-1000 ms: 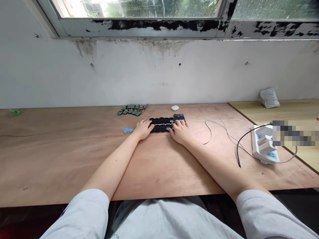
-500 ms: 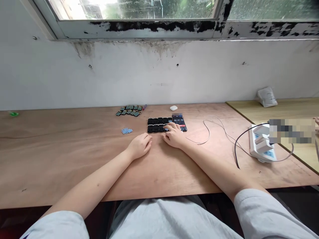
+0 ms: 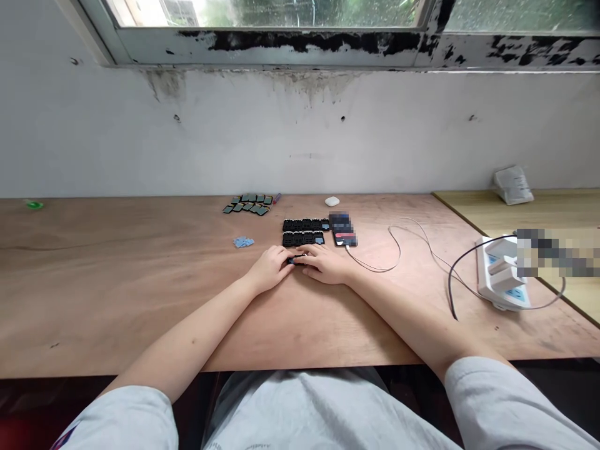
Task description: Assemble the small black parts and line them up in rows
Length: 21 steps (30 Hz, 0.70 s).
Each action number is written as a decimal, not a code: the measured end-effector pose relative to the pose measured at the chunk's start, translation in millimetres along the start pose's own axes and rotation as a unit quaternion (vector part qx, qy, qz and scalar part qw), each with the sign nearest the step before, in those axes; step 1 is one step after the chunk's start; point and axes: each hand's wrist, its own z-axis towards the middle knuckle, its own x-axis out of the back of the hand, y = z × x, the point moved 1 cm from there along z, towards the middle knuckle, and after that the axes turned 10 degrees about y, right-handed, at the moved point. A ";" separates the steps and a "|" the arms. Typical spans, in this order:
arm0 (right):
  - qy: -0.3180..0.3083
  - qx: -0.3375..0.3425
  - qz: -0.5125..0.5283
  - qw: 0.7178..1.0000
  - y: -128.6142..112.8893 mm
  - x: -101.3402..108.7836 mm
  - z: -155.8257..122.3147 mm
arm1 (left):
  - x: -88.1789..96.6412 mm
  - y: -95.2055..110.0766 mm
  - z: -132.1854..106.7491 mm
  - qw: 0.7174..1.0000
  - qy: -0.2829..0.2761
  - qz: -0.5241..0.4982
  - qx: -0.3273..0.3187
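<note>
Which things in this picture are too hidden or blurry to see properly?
All in the head view:
The small dark object: the bare left hand and right hand hide most of it.
The black rectangular phone: blurred out.
The patch beside the white power strip: pixelated.
The tiny green thing: too small.

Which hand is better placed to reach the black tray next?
Probably the right hand: it lies just below the lower black tray, while the left hand sits further left, past the tray's end. Both are at the small black piece between them.
</note>
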 end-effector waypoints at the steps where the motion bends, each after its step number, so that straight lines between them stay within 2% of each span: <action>1: 0.009 -0.006 -0.004 1.000 -0.1 0.4 -0.2 | 0.0 -1.5 0.7 1.000 0.010 -0.008 0.008; 3: 0.024 -0.019 -0.007 0.999 0.2 1.4 -0.8 | 2.5 -8.0 2.7 0.998 0.054 -0.015 0.041; 5: 0.030 -0.028 -0.006 0.999 1.0 2.1 -1.8 | 8.7 -21.1 4.1 0.986 0.130 -0.011 0.101; 8: 0.023 -0.030 -0.006 0.999 2.4 2.9 -2.9 | 22.8 -50.1 3.2 0.943 0.245 0.004 0.226; 11: 0.017 -0.028 -0.009 0.999 3.0 3.4 -3.0 | 35.8 -78.0 0.2 0.900 0.255 0.023 0.354; 13: 0.014 -0.026 -0.011 1.000 2.6 3.7 -2.5 | 41.9 -89.9 -1.2 0.882 0.251 0.046 0.395; 18: 0.005 -0.022 -0.019 1.000 1.2 4.4 -1.3 | 45.9 -96.7 -2.8 0.878 0.258 0.067 0.398; 21: 0.003 -0.022 -0.027 0.999 0.9 4.5 -0.9 | 42.7 -89.3 -2.8 0.908 0.260 0.101 0.312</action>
